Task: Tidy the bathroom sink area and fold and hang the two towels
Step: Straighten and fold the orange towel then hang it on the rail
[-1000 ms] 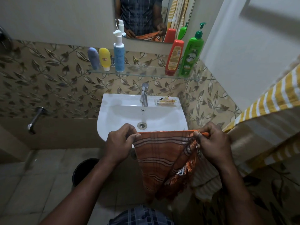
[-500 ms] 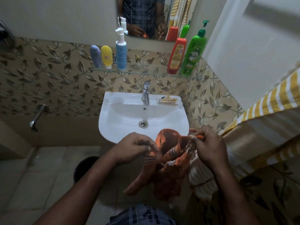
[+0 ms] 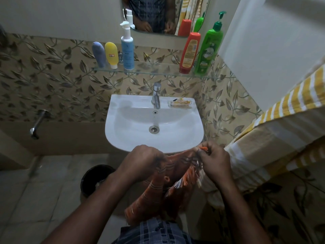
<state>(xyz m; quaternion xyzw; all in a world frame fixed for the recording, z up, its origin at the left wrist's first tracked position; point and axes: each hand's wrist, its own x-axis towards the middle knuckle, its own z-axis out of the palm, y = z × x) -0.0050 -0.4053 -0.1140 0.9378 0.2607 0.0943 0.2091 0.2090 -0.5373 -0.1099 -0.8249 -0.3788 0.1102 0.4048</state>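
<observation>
An orange striped towel (image 3: 163, 191) hangs bunched in front of the white sink (image 3: 123, 138). My left hand (image 3: 140, 161) grips its upper edge on the left. My right hand (image 3: 213, 159) pinches the other corner, close beside the left. The cloth droops in loose folds down to my waist. A yellow-and-white striped towel (image 3: 274, 138) hangs over a rail at the right, its lower end behind my right forearm.
A glass shelf (image 3: 158, 72) over the sink holds several bottles, among them a blue pump bottle (image 3: 127, 50), a red bottle (image 3: 190, 51) and a green one (image 3: 209, 46). A soap dish (image 3: 181, 103) sits by the tap (image 3: 156, 95). A black bin (image 3: 95, 180) stands on the floor below left.
A second ago the orange towel was stretched flat between both hands. The hands have since come together and dropped lower, and the towel now hangs bunched.
</observation>
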